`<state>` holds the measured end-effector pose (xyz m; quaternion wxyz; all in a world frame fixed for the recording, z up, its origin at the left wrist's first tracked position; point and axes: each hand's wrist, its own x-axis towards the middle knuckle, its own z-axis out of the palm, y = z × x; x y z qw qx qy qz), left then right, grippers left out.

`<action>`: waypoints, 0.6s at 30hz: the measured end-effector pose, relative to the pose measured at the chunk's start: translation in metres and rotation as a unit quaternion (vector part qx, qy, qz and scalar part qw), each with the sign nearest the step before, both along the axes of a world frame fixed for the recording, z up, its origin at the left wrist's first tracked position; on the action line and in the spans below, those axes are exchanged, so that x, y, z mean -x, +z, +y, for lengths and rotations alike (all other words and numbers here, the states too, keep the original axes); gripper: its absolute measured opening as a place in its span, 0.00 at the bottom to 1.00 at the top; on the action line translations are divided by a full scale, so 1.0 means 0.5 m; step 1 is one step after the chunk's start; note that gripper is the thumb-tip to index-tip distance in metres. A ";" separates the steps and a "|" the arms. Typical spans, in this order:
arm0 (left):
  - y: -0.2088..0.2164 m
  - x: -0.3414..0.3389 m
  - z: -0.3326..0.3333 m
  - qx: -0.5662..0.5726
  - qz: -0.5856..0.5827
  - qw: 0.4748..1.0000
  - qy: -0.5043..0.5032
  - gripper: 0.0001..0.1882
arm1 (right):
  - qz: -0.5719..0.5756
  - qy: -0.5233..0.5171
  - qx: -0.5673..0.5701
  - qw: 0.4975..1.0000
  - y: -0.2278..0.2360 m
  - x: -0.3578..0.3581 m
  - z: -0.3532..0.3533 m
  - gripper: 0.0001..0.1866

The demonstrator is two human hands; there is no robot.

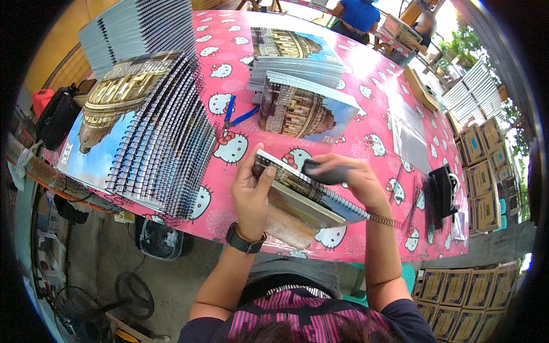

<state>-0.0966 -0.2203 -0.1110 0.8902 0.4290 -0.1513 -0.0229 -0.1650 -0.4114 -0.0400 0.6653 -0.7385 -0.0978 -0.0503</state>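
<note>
My left hand (254, 191) grips a notebook (286, 178) by its upper left end, thumb on the near side. The notebook stands tilted on its edge, its spine facing up. A dark spiral coil (384, 220) runs along the spine and sticks out past its right end. In my right hand (357, 174), somewhat blurred, is a black oblong object (329, 173) held close against the spine; its exact kind is unclear. Beneath the notebook lies a worn wooden block (290, 224). Blue-handled pliers (240, 116) rest beyond my left hand.
Coil-bound notebooks rise in a tall stack (154, 131) at left, with another stack (137, 31) behind. Further notebooks (306, 108) lie ahead. At right are a black holder (441, 191), loose coils (419, 208) and clear plastic sheets (407, 128). Cardboard boxes (480, 171) stand beyond the pink table (366, 246). People sit far off.
</note>
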 end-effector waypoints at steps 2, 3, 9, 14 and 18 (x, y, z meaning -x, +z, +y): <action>0.000 0.003 0.004 -0.002 0.001 1.000 -0.008 0.23 | 0.088 -0.064 0.202 0.973 -0.001 -0.016 -0.001 0.22; -0.005 0.003 0.006 -0.011 -0.007 1.000 -0.003 0.23 | 0.088 -0.080 0.244 0.963 -0.008 -0.025 -0.006 0.24; -0.011 -0.006 0.010 -0.004 -0.002 1.000 -0.020 0.22 | 0.043 -0.039 0.318 0.946 0.002 -0.054 0.004 0.26; -0.008 -0.008 0.014 -0.014 0.010 1.000 -0.014 0.19 | 0.014 -0.016 0.114 0.993 -0.001 -0.044 0.021 0.23; -0.019 -0.014 0.015 0.004 0.004 1.000 -0.019 0.19 | 0.023 0.017 0.005 1.000 0.001 -0.064 0.017 0.22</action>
